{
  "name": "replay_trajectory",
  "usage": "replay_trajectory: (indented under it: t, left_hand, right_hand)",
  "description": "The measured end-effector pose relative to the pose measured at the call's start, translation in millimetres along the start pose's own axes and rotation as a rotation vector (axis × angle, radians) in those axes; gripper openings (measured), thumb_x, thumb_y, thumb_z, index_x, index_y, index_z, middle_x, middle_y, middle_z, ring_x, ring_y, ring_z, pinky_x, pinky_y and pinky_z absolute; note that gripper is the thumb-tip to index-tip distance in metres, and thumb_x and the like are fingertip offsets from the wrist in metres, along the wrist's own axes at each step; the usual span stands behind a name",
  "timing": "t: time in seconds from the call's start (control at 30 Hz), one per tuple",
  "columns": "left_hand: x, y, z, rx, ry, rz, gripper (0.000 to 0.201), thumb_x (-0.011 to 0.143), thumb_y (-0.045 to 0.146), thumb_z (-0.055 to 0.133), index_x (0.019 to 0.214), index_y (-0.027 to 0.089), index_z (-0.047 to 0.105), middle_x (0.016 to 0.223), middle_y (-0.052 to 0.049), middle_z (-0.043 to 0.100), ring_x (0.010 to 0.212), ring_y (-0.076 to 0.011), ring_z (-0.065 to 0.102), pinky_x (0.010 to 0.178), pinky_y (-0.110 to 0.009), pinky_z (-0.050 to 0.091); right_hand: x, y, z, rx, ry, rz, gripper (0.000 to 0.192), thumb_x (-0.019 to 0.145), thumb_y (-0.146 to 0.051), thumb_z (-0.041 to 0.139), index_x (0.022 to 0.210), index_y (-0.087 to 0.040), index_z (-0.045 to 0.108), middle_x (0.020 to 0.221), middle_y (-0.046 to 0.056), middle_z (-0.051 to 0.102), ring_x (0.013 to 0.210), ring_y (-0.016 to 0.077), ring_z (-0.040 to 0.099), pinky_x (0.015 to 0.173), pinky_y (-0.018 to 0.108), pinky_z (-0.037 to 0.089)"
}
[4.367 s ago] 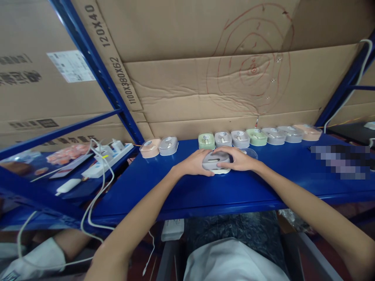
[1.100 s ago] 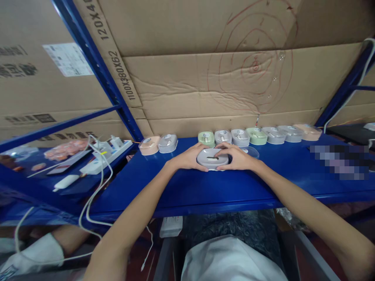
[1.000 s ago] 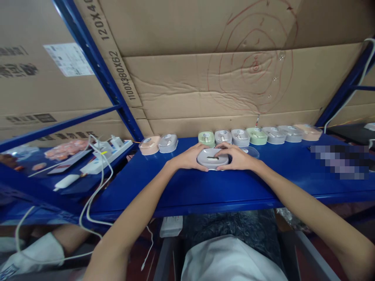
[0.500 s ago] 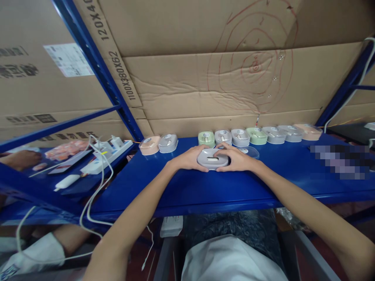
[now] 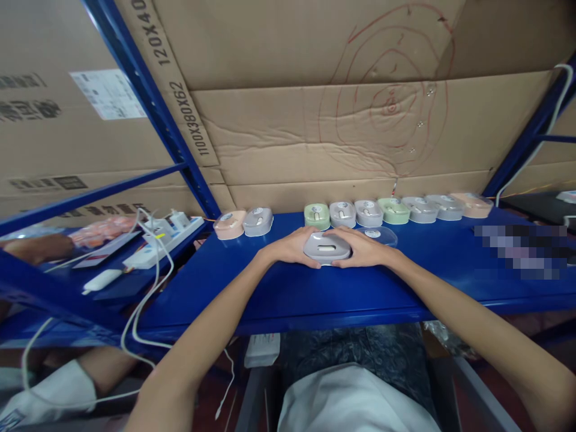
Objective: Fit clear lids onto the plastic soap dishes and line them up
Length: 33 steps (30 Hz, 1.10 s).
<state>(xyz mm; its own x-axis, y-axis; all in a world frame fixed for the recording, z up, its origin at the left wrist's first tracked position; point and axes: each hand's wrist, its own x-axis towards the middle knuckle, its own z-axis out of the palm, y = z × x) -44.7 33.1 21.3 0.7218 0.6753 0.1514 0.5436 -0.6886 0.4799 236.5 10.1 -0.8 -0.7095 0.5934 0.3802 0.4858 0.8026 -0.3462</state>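
The left hand (image 5: 291, 248) and the right hand (image 5: 362, 247) close around 1 grey mouse-shaped case (image 5: 326, 247) from both sides, fingers curled on its edges, so it stays steady on the blue shelf (image 5: 288, 288). Just behind stands a row of similar cases (image 5: 368, 212), with a clear lid (image 5: 381, 235) beside the right hand.

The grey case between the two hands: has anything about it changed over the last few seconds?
Little. Both hands keep hold of the grey case, left hand and right hand at its sides. Earlier a pale part showed beneath it; now it sits flush on the blue shelf. The row of cases at the back is unmoved.
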Motion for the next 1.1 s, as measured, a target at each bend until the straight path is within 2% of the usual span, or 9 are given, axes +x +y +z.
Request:
replay_trajectory:
  t: [0.27, 0.5, 0.67, 0.8, 0.93, 1.03, 1.1]
  left_hand:
    - [1, -1, 2.3, 0.019, 0.006, 0.003, 0.088, 0.059, 0.058, 0.099, 0.133, 0.025, 0.065, 0.124, -0.010, 0.066, 0.120, -0.0388, 0.060, 0.104, -0.054, 0.050]
    - [-1, 4, 1.1, 0.051, -0.030, -0.049, 0.089, 0.061, 0.062, 0.097, 0.135, 0.024, 0.065, 0.125, -0.011, 0.066, 0.124, -0.0407, 0.059, 0.108, -0.055, 0.049]
    - [0, 1, 1.4, 0.084, -0.032, -0.036, 0.092, 0.062, 0.066, 0.096, 0.138, 0.025, 0.066, 0.127, -0.011, 0.067, 0.125, -0.0406, 0.060, 0.108, -0.055, 0.050]
    - [0, 3, 0.7, 0.072, -0.041, -0.047, 0.096, 0.061, 0.066, 0.097, 0.141, 0.025, 0.065, 0.132, -0.012, 0.067, 0.128, -0.0417, 0.059, 0.110, -0.054, 0.048]
    - [-2, 9, -2.6, 0.072, -0.072, -0.080, 0.111, 0.060, 0.068, 0.097, 0.152, 0.024, 0.056, 0.144, -0.016, 0.062, 0.139, -0.0448, 0.053, 0.117, -0.056, 0.044]
    - [-4, 11, -5.1, 0.065, -0.077, -0.067, 0.106, 0.064, 0.069, 0.094, 0.152, 0.023, 0.056, 0.143, -0.016, 0.062, 0.138, -0.0433, 0.055, 0.116, -0.056, 0.045]
    - [-4, 11, -6.1, 0.058, -0.072, -0.058, 0.098, 0.067, 0.068, 0.092, 0.148, 0.023, 0.060, 0.139, -0.015, 0.064, 0.134, -0.0418, 0.057, 0.115, -0.056, 0.047]
  right_hand:
    - [0, -2, -3, -0.015, -0.043, 0.036, 0.086, 0.084, -0.048, 0.086, 0.159, -0.025, 0.050, 0.155, 0.015, 0.061, 0.141, 0.0398, 0.060, 0.118, 0.059, 0.049]
    - [0, -2, -1, -0.050, -0.043, 0.013, 0.072, 0.083, -0.048, 0.085, 0.147, -0.021, 0.062, 0.139, 0.017, 0.068, 0.130, 0.0404, 0.065, 0.113, 0.061, 0.052]
    - [0, -4, -2, -0.089, -0.051, -0.001, 0.071, 0.086, -0.053, 0.083, 0.147, -0.021, 0.062, 0.138, 0.017, 0.068, 0.130, 0.0402, 0.064, 0.113, 0.061, 0.052]
    - [-2, -5, -17, -0.098, 0.023, 0.004, 0.063, 0.091, -0.062, 0.078, 0.141, -0.025, 0.065, 0.135, 0.014, 0.070, 0.128, 0.0373, 0.065, 0.111, 0.057, 0.053]
    - [-7, 5, -42, -0.184, 0.093, 0.061, 0.043, 0.095, -0.058, 0.073, 0.119, -0.023, 0.074, 0.120, 0.014, 0.076, 0.117, 0.0381, 0.068, 0.105, 0.056, 0.053]
    - [-13, 20, -57, -0.255, 0.060, 0.160, 0.040, 0.095, -0.059, 0.071, 0.105, -0.021, 0.078, 0.106, 0.014, 0.078, 0.103, 0.0364, 0.072, 0.097, 0.052, 0.055]
    - [-18, 29, -62, -0.272, -0.001, 0.222, 0.041, 0.094, -0.060, 0.072, 0.102, -0.021, 0.080, 0.104, 0.012, 0.079, 0.098, 0.0339, 0.073, 0.093, 0.049, 0.056]
